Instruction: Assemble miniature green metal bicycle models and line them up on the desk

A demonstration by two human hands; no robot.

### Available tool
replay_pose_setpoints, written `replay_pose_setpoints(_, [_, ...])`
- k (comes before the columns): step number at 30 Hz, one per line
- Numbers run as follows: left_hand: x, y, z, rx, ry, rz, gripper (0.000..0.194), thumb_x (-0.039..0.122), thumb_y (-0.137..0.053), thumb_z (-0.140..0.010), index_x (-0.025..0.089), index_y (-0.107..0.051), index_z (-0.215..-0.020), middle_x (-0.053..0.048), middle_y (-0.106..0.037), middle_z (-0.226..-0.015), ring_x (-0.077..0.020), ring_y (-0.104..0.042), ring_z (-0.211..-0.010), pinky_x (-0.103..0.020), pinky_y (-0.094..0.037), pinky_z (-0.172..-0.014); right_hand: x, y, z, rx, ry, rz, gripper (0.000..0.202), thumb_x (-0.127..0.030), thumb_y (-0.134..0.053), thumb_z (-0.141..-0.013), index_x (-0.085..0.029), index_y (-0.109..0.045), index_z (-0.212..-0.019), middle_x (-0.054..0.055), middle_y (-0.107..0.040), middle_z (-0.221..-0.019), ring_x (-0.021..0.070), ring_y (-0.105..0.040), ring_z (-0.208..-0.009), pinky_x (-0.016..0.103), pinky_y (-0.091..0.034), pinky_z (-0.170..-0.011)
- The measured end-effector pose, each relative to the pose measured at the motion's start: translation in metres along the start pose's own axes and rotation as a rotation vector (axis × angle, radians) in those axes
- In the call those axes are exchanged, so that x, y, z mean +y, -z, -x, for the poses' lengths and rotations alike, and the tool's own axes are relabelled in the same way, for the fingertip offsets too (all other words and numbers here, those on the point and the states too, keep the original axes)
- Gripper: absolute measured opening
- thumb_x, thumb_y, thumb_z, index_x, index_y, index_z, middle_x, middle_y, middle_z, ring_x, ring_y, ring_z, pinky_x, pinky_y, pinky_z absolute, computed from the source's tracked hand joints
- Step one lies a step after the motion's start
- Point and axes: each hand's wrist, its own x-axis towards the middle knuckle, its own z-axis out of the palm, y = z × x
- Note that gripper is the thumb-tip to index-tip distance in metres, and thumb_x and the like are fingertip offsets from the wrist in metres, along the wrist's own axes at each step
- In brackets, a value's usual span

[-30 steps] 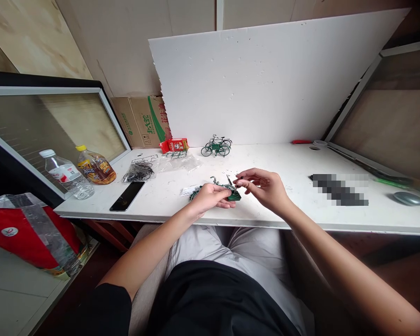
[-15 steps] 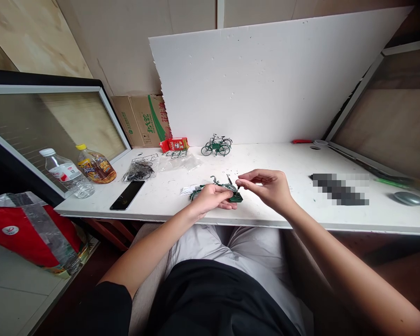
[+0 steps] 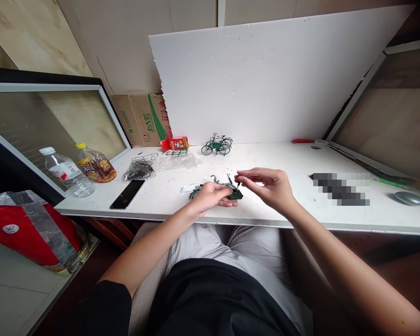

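My left hand (image 3: 211, 197) is closed on a small dark green model part (image 3: 237, 195), thumb on top and fingers beneath, just above the table's front edge. The part looks flat and box-like, and the thumb hides some of it. My right hand (image 3: 267, 184) pinches a tiny dark piece (image 3: 238, 185), too small to name, over the green part; its lower end appears to touch the part. Behind my left hand is a green model bicycle (image 3: 214, 178), mostly covered by the hand. A thin pointed object (image 3: 230, 178) shows just behind the fingertips.
Assembled green model bicycles (image 3: 216, 145) stand at the back. Leftward lie a phone (image 3: 127, 194), a bag of black parts (image 3: 140, 170), part frames (image 3: 175, 152) and a red packet (image 3: 176, 143). Two bottles (image 3: 96, 163) stand farther left. A mouse (image 3: 409, 199) rests at right.
My right fingertips have come slightly closer to the green part with the tiny dark piece. The green part has tilted a little in my left hand.
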Motion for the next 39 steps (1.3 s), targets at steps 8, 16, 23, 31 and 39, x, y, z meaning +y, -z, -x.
replay_pose_setpoints(8, [-0.008, -0.006, -0.001, -0.012, 0.007, 0.015, 0.036, 0.041, -0.088, -0.084, 0.009, -0.078, -0.099, -0.017, -0.080, -0.114, -0.0228, -0.082, -0.085, -0.032, -0.064, -0.087, 0.005, -0.004, 0.000, 0.046, 0.005, -0.009, 0.030, -0.052, -0.085, -0.086, -0.023, -0.080, -0.088, 0.009, -0.080, -0.087, 0.0248, -0.075, -0.075, 0.040, -0.064, -0.064])
replay_pose_setpoints(16, [0.000, -0.007, 0.002, 0.000, 0.004, 0.036, 0.034, 0.038, -0.085, -0.087, 0.008, -0.078, -0.101, -0.019, -0.080, -0.114, -0.0233, -0.082, -0.086, -0.034, -0.064, -0.090, -0.005, 0.000, 0.001, -0.018, 0.059, 0.023, 0.024, -0.046, -0.074, -0.096, -0.027, -0.085, -0.105, 0.009, -0.082, -0.107, 0.0294, -0.078, -0.096, 0.046, -0.067, -0.078])
replay_pose_setpoints(23, [-0.005, -0.008, 0.000, 0.023, 0.024, 0.041, 0.030, 0.035, -0.086, -0.087, 0.008, -0.077, -0.098, -0.018, -0.080, -0.111, -0.0228, -0.082, -0.083, -0.033, -0.064, -0.086, 0.006, -0.002, 0.000, 0.064, -0.036, -0.040, 0.032, -0.053, -0.086, -0.084, -0.022, -0.079, -0.084, 0.009, -0.080, -0.087, 0.0252, -0.076, -0.077, 0.041, -0.067, -0.069])
replay_pose_setpoints(31, [-0.001, -0.009, 0.001, 0.005, 0.001, 0.039, 0.029, 0.035, -0.083, -0.089, 0.008, -0.078, -0.099, -0.018, -0.080, -0.111, -0.0231, -0.082, -0.086, -0.034, -0.064, -0.088, -0.005, 0.000, 0.000, 0.024, 0.104, 0.056, 0.020, -0.045, -0.074, -0.096, -0.028, -0.085, -0.095, 0.008, -0.081, -0.100, 0.0275, -0.077, -0.093, 0.042, -0.066, -0.074])
replay_pose_setpoints(39, [-0.006, -0.007, -0.002, 0.018, 0.029, 0.016, 0.026, 0.032, -0.081, -0.091, 0.008, -0.077, -0.101, -0.018, -0.079, -0.115, -0.0244, -0.082, -0.087, -0.034, -0.064, -0.089, 0.002, 0.001, -0.002, 0.016, 0.000, -0.017, 0.027, -0.050, -0.083, -0.087, -0.024, -0.083, -0.088, 0.010, -0.082, -0.093, 0.0277, -0.078, -0.084, 0.042, -0.066, -0.071])
